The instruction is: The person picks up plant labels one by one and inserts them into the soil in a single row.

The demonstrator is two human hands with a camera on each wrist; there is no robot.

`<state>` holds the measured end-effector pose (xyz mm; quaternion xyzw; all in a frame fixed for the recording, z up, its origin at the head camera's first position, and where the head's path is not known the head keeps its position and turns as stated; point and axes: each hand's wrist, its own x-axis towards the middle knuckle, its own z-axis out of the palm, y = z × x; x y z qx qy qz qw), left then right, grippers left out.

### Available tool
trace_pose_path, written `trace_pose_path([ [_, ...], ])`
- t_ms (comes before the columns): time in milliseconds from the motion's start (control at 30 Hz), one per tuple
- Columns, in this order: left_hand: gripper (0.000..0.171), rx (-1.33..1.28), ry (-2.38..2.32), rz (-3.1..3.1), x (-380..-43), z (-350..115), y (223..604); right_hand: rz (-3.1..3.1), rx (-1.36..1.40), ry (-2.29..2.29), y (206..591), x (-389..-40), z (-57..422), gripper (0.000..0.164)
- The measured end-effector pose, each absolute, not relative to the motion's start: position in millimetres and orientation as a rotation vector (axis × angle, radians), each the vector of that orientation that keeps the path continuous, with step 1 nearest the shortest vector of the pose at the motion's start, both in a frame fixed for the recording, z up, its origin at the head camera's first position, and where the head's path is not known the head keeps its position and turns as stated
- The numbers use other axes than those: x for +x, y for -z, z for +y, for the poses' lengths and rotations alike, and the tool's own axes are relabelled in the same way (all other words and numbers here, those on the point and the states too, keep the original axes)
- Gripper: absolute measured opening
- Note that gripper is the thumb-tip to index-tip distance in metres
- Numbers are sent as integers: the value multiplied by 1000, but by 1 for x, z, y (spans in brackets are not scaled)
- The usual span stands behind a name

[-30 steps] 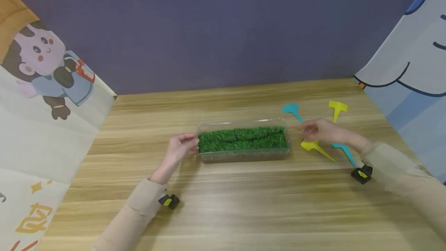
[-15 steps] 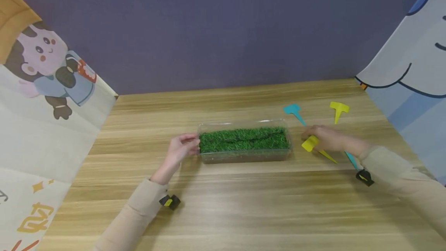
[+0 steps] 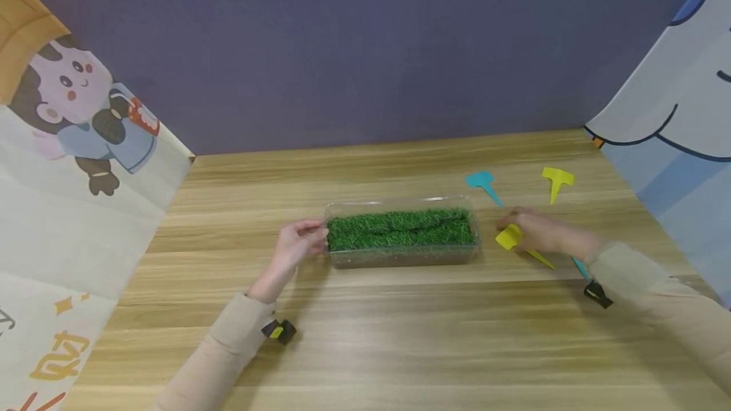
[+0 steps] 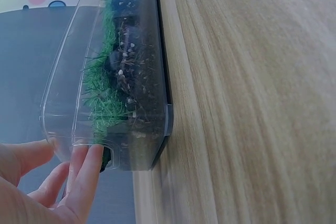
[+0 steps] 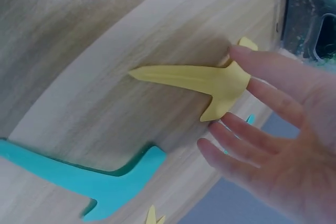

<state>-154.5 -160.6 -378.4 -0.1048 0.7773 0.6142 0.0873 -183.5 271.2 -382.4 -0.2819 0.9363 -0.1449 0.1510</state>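
Observation:
A clear plastic planter box (image 3: 402, 259) holds two rows of green grass (image 3: 400, 219); dark soil with white specks shows through its side in the left wrist view. At its left end, my left hand (image 3: 292, 247) touches the end wall with thumb and fairly straight fingers. To the right of the box, my right hand (image 3: 535, 231) pinches a yellow T-shaped plant label (image 5: 226, 88) by its wide head, between thumb and fingers. The label's pointed tip is close to the tabletop; I cannot tell if it touches. My right hand and sleeve partly cover a teal label (image 5: 105, 182).
Behind the right hand lie another teal label (image 3: 482, 182) and another yellow label (image 3: 556, 179), on the wooden table (image 3: 400, 335). A dark panel (image 3: 377, 56) stands along the back, with cartoon-printed walls (image 3: 51, 221) at both sides.
My right hand has come down onto the near yellow label and taken hold of its head, tilting it up slightly. The left hand keeps its place at the planter box.

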Motion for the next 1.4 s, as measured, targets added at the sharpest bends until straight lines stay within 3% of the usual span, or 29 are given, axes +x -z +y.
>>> trace_pose_path([
  [1167, 33, -284, -1823, 2326, -153, -161, 378, 2547, -758, 394, 375, -213, 275, 26],
  [1400, 33, -293, -1817, 2324, -152, -161, 377, 2483, -721, 434, 371, -221, 279, 11],
])
